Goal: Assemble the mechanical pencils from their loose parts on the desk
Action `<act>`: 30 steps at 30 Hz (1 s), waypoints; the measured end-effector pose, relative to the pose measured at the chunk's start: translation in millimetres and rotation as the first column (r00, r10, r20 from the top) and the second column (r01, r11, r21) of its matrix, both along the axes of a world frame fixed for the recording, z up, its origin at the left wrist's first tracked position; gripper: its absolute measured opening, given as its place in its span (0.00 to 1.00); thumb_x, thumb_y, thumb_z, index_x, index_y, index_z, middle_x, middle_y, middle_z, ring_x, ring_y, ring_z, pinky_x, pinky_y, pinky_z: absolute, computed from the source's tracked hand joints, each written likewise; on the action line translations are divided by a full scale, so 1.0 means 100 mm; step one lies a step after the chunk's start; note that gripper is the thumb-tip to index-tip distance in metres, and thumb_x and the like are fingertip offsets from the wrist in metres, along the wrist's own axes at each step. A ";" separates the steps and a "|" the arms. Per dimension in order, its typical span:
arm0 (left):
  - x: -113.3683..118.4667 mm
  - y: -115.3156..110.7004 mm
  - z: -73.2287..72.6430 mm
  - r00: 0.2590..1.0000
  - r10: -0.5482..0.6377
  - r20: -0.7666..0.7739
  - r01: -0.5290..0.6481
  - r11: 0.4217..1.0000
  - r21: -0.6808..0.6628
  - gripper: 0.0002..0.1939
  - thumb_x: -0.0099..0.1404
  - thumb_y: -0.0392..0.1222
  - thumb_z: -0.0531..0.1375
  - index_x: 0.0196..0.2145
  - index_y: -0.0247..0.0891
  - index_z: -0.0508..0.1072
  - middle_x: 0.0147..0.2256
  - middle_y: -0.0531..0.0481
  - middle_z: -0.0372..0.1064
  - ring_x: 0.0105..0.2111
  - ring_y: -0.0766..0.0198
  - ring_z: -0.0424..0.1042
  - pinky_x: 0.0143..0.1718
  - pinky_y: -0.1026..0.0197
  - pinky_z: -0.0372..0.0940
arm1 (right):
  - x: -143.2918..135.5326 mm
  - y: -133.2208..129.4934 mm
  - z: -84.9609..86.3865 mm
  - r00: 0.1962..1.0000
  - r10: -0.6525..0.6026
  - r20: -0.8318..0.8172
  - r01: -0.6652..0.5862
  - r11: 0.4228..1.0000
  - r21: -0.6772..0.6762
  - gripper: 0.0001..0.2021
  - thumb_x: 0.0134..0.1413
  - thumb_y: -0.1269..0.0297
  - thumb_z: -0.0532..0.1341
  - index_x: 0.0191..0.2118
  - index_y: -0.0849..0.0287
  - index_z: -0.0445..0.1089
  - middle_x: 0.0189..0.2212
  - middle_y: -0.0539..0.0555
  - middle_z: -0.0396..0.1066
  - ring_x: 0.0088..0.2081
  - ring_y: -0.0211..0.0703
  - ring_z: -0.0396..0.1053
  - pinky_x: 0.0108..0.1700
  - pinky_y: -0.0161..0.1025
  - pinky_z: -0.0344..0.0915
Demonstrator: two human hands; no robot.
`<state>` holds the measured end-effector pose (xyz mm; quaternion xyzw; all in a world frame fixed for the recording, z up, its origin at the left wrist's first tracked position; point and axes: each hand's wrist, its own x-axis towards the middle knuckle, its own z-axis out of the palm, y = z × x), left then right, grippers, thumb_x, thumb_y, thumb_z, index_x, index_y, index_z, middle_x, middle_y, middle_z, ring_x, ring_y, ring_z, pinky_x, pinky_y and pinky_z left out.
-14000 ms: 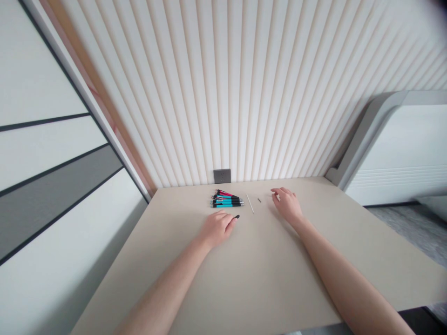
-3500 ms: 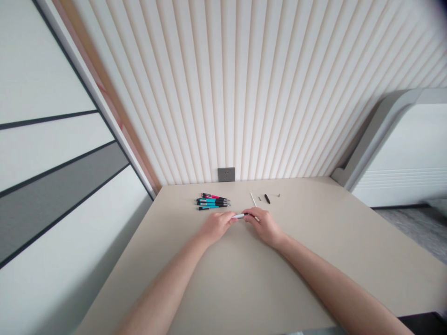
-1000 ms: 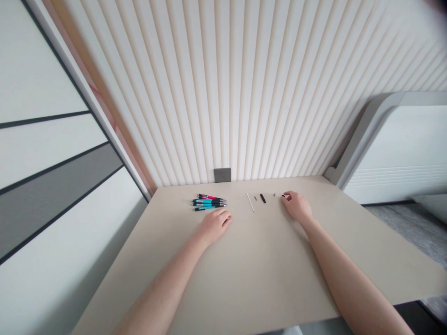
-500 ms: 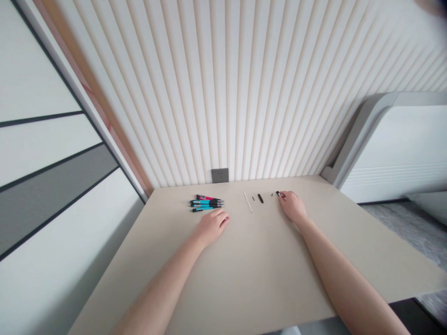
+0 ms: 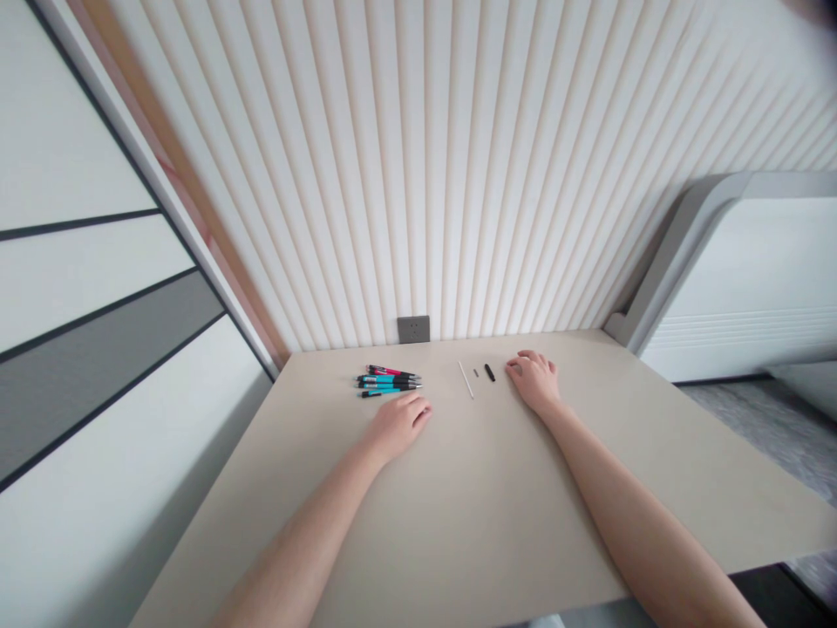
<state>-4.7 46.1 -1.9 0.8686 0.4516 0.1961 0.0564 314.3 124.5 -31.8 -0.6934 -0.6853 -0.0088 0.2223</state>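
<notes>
My left hand (image 5: 398,426) rests on the table just in front of a bunch of pens, fingers curled together with nothing visible in them. Several pens with turquoise barrels (image 5: 385,381) and one with a red barrel (image 5: 391,371) lie there, tips to the right. My right hand (image 5: 536,380) is on the table farther right, thumb and forefinger closed at a spot they hide; what is between them cannot be made out. Left of it lie a short black pen part (image 5: 489,372), a tiny metal piece (image 5: 476,372) and a thin white refill (image 5: 466,380).
The beige table (image 5: 484,506) meets a ribbed white wall panel (image 5: 458,174) with a dark socket (image 5: 413,329) low on it. A white cabinet (image 5: 118,453) borders the left side. Beyond the right edge is a pale headboard (image 5: 751,279).
My right hand has shifted left, away from where it touched a small black-and-white part, and now covers the spot where a small metal piece lay. My left hand stays put.
</notes>
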 end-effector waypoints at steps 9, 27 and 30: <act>0.00 0.00 0.00 1.000 -0.004 -0.001 0.004 1.000 -0.009 0.08 0.69 0.38 0.53 0.38 0.41 0.73 0.38 0.51 0.72 0.38 0.62 0.73 0.41 0.62 0.65 | -0.08 0.02 0.03 0.991 0.114 -0.074 -0.114 0.993 0.011 0.12 0.61 0.55 0.56 0.39 0.50 0.77 0.50 0.54 0.69 0.53 0.50 0.61 0.54 0.51 0.48; -0.02 0.01 -0.01 0.999 -0.021 0.043 0.022 1.000 -0.013 0.08 0.69 0.38 0.54 0.40 0.41 0.73 0.39 0.49 0.73 0.39 0.61 0.73 0.42 0.61 0.66 | -0.03 -0.16 0.14 0.993 0.076 -0.093 -0.063 0.989 0.137 0.14 0.60 0.60 0.53 0.46 0.53 0.73 0.48 0.56 0.71 0.52 0.51 0.62 0.56 0.49 0.48; -0.02 0.01 -0.01 0.997 -0.036 0.067 0.037 0.999 -0.011 0.09 0.70 0.39 0.53 0.41 0.42 0.73 0.39 0.50 0.73 0.40 0.62 0.73 0.43 0.62 0.66 | -0.19 -0.27 0.21 0.972 0.211 -0.107 -0.181 0.955 0.236 0.13 0.62 0.63 0.52 0.45 0.54 0.73 0.46 0.56 0.72 0.50 0.49 0.64 0.54 0.47 0.51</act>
